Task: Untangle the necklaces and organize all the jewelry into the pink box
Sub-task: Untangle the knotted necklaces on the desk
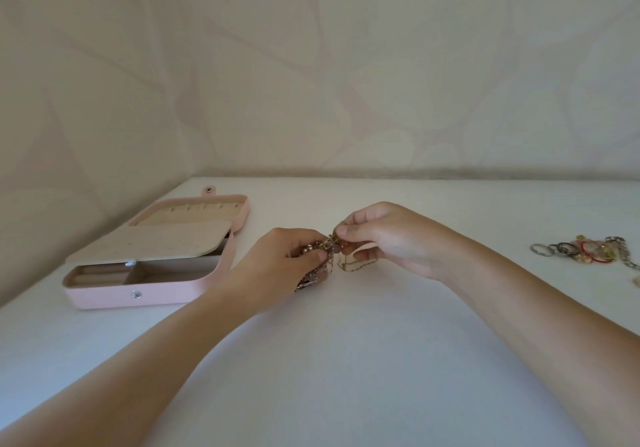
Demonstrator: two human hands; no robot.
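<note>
Over the middle of the surface (pixel 346 360), our left hand (pixel 277 261) grips a knotted clump of necklaces (pixel 320 261), bronze chains and pale beads bunched tight. Our right hand (pixel 384 238) pinches a strand at its top, a thin chain loop (pixel 356 264) hanging beneath. The pink box (pixel 138 296) lies open near the left edge, beige compartments showing; a pile of rings and bracelets (pixel 588 250) sits by the right edge.

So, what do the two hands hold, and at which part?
The tangled necklaces: the left hand grips the bunch, the right hand pinches its top.
</note>
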